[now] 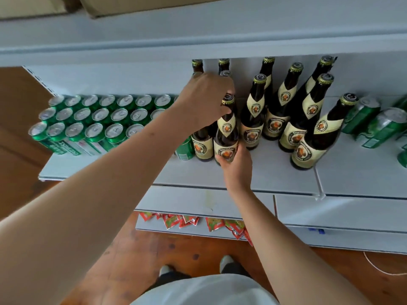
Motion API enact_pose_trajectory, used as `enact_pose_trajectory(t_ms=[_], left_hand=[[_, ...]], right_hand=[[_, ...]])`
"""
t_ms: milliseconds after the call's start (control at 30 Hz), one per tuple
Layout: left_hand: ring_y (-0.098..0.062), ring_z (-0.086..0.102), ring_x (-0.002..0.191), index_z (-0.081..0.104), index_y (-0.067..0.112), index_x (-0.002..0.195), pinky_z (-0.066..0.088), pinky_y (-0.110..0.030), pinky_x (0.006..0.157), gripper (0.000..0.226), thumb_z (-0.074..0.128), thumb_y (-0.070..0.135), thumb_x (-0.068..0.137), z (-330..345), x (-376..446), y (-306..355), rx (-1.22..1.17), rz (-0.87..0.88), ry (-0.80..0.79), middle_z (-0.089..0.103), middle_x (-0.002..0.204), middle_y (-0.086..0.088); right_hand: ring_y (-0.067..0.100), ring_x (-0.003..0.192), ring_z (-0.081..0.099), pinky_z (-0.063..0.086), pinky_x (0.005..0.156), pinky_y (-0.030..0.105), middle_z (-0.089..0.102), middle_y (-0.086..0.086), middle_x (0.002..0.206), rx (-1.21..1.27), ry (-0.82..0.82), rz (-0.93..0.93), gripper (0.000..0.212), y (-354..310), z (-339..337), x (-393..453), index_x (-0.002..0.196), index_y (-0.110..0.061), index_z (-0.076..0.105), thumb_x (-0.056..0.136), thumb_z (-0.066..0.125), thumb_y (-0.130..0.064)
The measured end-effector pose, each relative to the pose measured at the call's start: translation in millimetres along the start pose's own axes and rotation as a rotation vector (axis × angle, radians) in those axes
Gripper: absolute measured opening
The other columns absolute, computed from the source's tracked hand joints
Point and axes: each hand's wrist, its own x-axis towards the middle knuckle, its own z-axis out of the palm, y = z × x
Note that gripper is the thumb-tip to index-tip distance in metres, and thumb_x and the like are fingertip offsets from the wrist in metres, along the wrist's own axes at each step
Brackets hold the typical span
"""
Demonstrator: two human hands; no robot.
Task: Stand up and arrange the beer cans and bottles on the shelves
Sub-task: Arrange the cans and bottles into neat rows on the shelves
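On the white shelf (275, 172) stand several brown beer bottles with cream labels (273, 119). My right hand (236, 166) grips the base of one upright bottle (225, 133) at the front of the group. My left hand (207, 100) reaches over from the left and closes on the neck of a bottle; which neck is partly hidden by the hand. Just left of it stands another bottle (201, 146). Green cans (92, 119) stand upright in tight rows on the left of the shelf. More green cans (374, 126) lie tipped over on the right.
An upper shelf board (198, 45) overhangs the bottle tops, with cardboard boxes (105, 5) above it. A lower shelf holds red snack packets (187, 221). Below is a wooden floor (198, 249) with my shoes (225, 263). A white cord (374, 267) lies at right.
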Motion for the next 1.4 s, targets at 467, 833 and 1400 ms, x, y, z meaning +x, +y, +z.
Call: enact_pose_trajectory(t_ms=[467, 833, 1400], left_hand=[[-0.014, 0.053, 0.12, 0.052, 0.024, 0.134, 0.034, -0.031, 0.108, 0.05, 0.056, 0.034, 0.086, -10.8, 23.8, 1.6, -0.151, -0.063, 0.036, 0.06, 0.127, 0.008], [-0.017, 0.061, 0.111, 0.059, 0.022, 0.126, 0.047, -0.035, 0.098, 0.046, 0.057, 0.052, 0.091, 6.5, 75.2, 28.1, -0.136, -0.081, -0.151, 0.068, 0.114, 0.006], [-0.026, 0.066, 0.1, 0.068, 0.009, 0.115, 0.051, -0.038, 0.093, 0.048, 0.075, 0.042, 0.081, 25.5, 157.7, 20.6, -0.184, -0.053, -0.147, 0.07, 0.099, -0.009]], right_hand=[[0.025, 0.12, 0.049, 0.03, 0.087, 0.012, 0.047, 0.013, 0.131, -0.119, -0.087, 0.035, 0.053, 9.6, -35.8, 24.2, 0.135, -0.003, 0.044, 0.085, 0.062, -0.002], [0.022, 0.118, 0.056, 0.036, 0.088, 0.014, 0.058, 0.007, 0.131, -0.095, -0.151, 0.042, 0.055, 6.1, -55.8, 71.2, 0.143, -0.012, 0.04, 0.091, 0.059, -0.012], [0.024, 0.124, 0.048, 0.037, 0.089, 0.022, 0.051, 0.008, 0.14, 0.432, -0.186, 0.488, 0.043, -19.7, -65.7, 107.6, 0.136, -0.012, 0.05, 0.104, 0.031, -0.035]])
